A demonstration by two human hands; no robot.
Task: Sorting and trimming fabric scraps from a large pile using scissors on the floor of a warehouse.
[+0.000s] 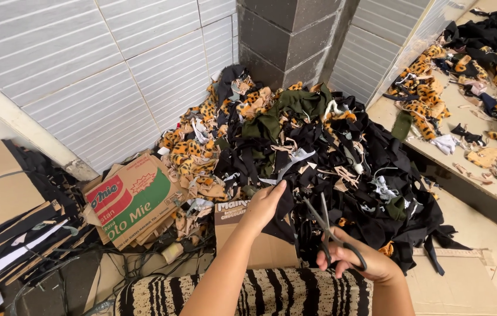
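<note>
My left hand (262, 206) pinches a piece of black fabric (283, 219) and holds it up over a big heap of fabric scraps (319, 158). My right hand (361, 261) grips a pair of black-handled scissors (329, 231), blades slightly apart and pointing up toward the black fabric. The scissors sit just right of the cloth, close to its edge. A zebra-striped cloth (248, 292) lies under my forearms at the bottom of the view.
Cardboard boxes (134, 202) sit left of the heap, one brown box (260, 246) under my left hand. Flattened cardboard (2, 199) is stacked far left. A bench (482, 169) with leopard-print and black scraps runs along the right. White tiled wall and a grey pillar (283, 35) stand behind.
</note>
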